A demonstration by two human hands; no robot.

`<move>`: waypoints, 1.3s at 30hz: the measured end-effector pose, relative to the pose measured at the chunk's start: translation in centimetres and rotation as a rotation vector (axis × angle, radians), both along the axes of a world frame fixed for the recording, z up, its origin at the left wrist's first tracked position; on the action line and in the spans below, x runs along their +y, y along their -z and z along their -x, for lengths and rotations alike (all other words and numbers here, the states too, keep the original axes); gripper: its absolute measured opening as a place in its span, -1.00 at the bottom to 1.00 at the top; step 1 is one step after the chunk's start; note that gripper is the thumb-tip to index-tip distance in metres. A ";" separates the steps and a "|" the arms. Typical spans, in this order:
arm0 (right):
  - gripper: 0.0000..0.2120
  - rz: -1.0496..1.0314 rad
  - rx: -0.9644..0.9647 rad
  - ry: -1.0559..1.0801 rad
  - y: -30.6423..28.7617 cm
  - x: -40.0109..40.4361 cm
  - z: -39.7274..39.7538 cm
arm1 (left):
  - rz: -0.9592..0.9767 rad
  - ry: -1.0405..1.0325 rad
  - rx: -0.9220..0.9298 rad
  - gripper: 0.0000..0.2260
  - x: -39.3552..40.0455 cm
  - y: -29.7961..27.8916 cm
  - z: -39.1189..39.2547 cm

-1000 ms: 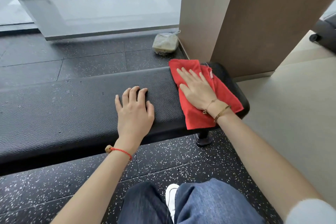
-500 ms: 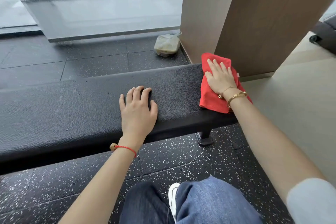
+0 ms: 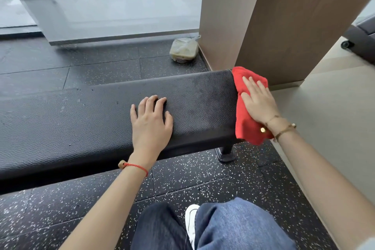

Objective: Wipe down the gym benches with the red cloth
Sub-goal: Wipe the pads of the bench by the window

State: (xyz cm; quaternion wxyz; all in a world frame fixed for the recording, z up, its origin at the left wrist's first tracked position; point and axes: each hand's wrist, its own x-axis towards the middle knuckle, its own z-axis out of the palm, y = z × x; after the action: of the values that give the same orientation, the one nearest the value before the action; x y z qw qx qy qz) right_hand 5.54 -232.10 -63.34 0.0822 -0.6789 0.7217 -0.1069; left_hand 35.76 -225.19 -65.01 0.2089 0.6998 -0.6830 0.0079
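The red cloth [image 3: 246, 111] has slid from the worktop's [image 3: 101, 119] top to its end face, right of centre, over the last second; the right hand [image 3: 258, 103] presses it flat-fingered, so this end looks nearly wiped. The left hand [image 3: 151, 122] rests open, bracing. No readable writing.

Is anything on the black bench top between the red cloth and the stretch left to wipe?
Only the left hand, resting flat on the black textured bench pad, left of the red cloth under the right hand.
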 end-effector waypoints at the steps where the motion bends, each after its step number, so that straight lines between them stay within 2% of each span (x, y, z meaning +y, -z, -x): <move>1: -0.48 -0.014 -0.001 0.031 -0.2 -1.7 -0.4 | -0.003 -0.007 -0.010 -0.61 0.0 0.0 0.1; 4: -0.46 -0.034 0.008 0.029 -0.8 -5.3 -3.3 | -0.010 -0.022 -0.023 -0.61 -0.1 -0.1 0.5; 7: -0.46 -0.042 -0.002 -0.108 -1.0 -5.6 -7.4 | -0.005 -0.024 -0.021 -0.62 -0.1 -0.1 0.5; 11: -0.45 -0.015 -0.052 -0.304 -0.7 -1.8 -10.1 | -0.008 -0.017 -0.014 -0.62 0.0 -0.1 0.3; 14: -0.45 0.047 -0.047 -0.389 -0.5 2.5 -9.3 | -0.018 -0.006 -0.015 -0.61 0.0 -0.1 0.2; 19: -0.48 0.089 -0.030 -0.263 -0.3 5.1 -4.3 | -0.011 0.007 -0.007 -0.61 0.1 -0.1 0.0; 25: -0.48 -0.001 -0.024 -0.082 -1.2 -3.1 -4.3 | -0.020 -0.025 -0.039 -0.61 0.0 -0.3 0.5; 28: -0.47 -0.007 -0.047 -0.155 -1.3 -4.8 -8.9 | -0.020 -0.032 -0.044 -0.62 0.0 -0.3 0.6; 32: -0.46 0.036 -0.075 -0.354 -0.4 -1.7 -14.2 | -0.020 -0.034 -0.043 -0.61 -0.1 -0.3 0.5; 36: -0.46 0.060 -0.040 -0.444 -0.1 1.8 -12.0 | -0.027 -0.018 -0.038 -0.60 -0.1 -0.1 0.2; 39: -0.46 0.064 -0.024 -0.377 -0.2 2.5 -8.4 | -0.026 -0.008 -0.030 -0.60 -0.1 0.0 0.1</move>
State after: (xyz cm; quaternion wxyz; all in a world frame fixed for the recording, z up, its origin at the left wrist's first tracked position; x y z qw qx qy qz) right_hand 13.96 -229.57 -63.18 0.0877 -0.8031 0.5770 -0.1203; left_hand 35.69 -225.27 -65.01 0.1896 0.7049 -0.6834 0.0101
